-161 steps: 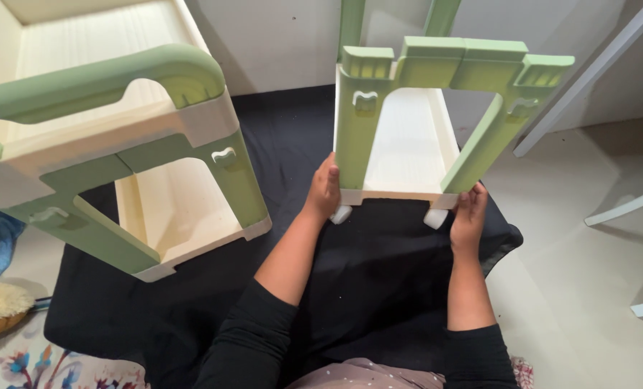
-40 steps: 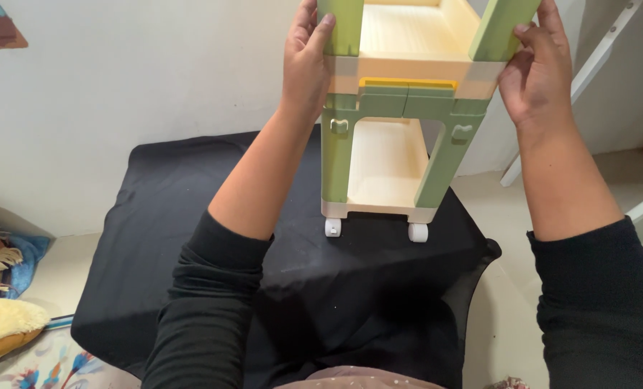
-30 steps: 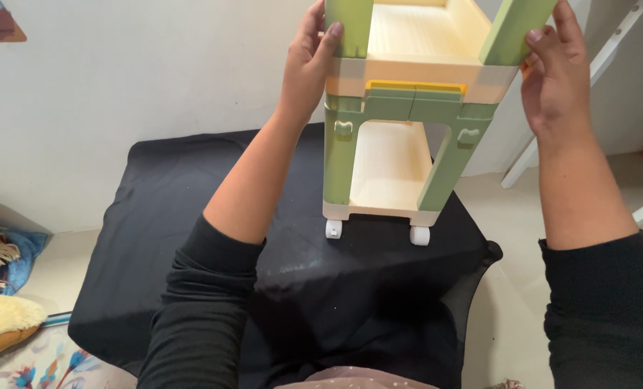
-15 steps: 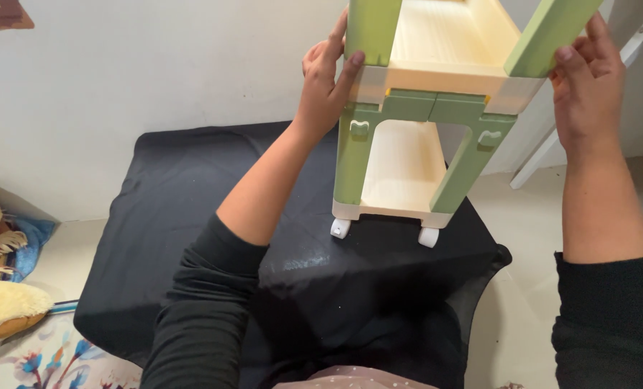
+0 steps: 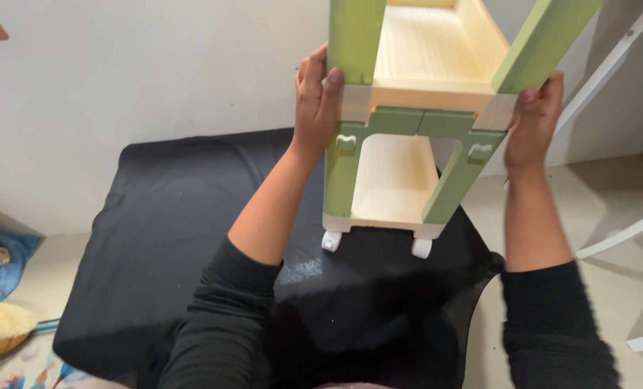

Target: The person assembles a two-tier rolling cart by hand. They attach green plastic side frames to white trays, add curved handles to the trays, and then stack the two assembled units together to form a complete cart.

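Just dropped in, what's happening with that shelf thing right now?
A person has both hands on a green and cream tiered shelf cart. The left hand and the right hand grip opposite corners of an upper tier. The cart's white wheels rest on a black cushion by the wall.

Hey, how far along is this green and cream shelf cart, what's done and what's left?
Done: the bottom tier stands on its white wheels on the black cloth, with a second tier stacked above on green posts. In hand: the left hand and right hand grip the second tier's front corners at the joint. Left: more green posts rise above it; whatever tops them is out of view.
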